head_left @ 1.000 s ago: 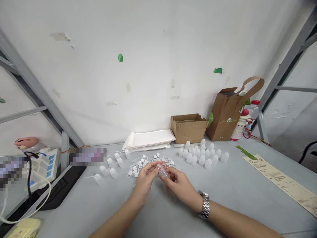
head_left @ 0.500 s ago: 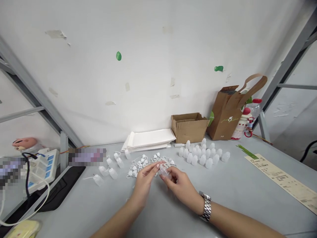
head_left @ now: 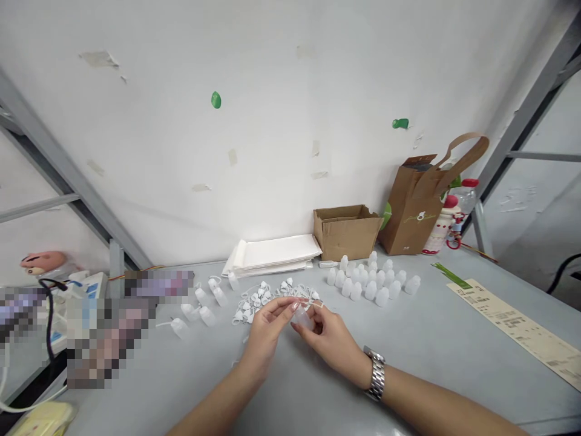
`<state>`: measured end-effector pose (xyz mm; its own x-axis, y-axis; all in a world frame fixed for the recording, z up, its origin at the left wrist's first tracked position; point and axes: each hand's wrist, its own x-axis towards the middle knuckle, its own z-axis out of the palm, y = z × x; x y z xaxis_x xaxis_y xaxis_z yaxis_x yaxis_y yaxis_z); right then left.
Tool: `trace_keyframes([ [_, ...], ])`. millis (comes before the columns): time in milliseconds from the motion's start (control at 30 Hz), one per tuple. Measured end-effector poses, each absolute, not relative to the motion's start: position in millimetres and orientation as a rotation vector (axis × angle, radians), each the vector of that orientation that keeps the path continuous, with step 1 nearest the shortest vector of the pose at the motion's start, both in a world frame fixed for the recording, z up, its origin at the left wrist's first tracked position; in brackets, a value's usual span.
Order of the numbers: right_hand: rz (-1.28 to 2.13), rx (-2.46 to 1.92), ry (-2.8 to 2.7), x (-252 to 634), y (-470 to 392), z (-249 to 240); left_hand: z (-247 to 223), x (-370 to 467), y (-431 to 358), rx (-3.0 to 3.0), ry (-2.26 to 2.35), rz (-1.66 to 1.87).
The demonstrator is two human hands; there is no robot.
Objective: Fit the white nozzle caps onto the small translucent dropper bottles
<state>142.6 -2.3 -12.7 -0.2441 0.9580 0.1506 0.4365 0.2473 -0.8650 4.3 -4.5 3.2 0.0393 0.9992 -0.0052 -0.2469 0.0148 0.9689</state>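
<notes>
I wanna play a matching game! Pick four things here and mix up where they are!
1. small bottle
2. loose white caps
3. cardboard box
4. silver watch

A. beside the paper bag
B. around the right wrist
C. between the left hand and right hand
D. heaped in front of the flat white stack

Pairs: 1-C, 2-D, 3-A, 4-B

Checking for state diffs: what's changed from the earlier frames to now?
At left, a pixelated patch now covers where the black slab showed. A pale strip shows more plainly by the right hand. No visible grab or release: it and the left hand stay on the small bottle. White caps and brown box unchanged.
</notes>
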Motion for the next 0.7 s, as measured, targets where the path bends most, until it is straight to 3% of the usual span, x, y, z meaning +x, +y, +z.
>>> trace_keyframes([
  [400,0.026,-1.221,-2.171,151.1,0.8,-15.0,3.1,4.9,-6.9,1.001,1.004,1.282],
  [700,-0.057,-1.237,-2.197,152.0,0.4,-12.1,-0.1,4.6,-5.7,1.005,1.023,1.335],
])
